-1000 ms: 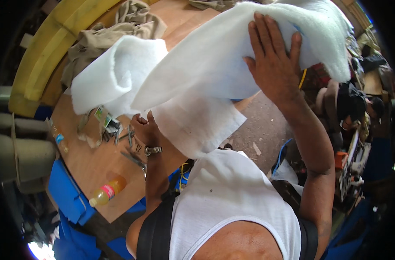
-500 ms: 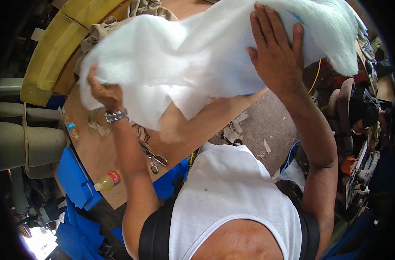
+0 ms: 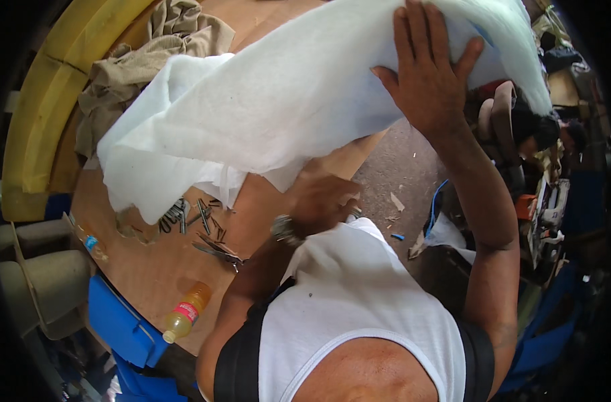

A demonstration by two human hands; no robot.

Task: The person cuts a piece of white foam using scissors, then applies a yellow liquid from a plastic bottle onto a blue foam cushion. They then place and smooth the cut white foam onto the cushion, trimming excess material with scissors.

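Observation:
A large white sheet of fluffy batting (image 3: 272, 100) lies loosely folded over the far part of the wooden table (image 3: 145, 275), its lower edge ragged. My right hand (image 3: 429, 87) rests on the right part of the batting, palm down with fingers spread. Away from the sheet, my left hand (image 3: 322, 204) is near the table's edge in front of my white shirt. Motion smears its fingers, so whether it holds anything cannot be made out. Scissors (image 3: 218, 249) lie left of that hand, beside several dark metal pieces (image 3: 201, 214).
A bottle of yellow liquid (image 3: 185, 311) lies at the table's near left. Beige cloth (image 3: 131, 74) is bunched at the far left, beside long yellow foam (image 3: 44, 120). Blue panels (image 3: 121, 321) stand off the left edge. Scraps litter the floor (image 3: 402, 161) at right.
My left hand has let go of the batting's left part and moved right and nearer to my body. The batting's left part has settled lower on the table. My right hand stays on the sheet.

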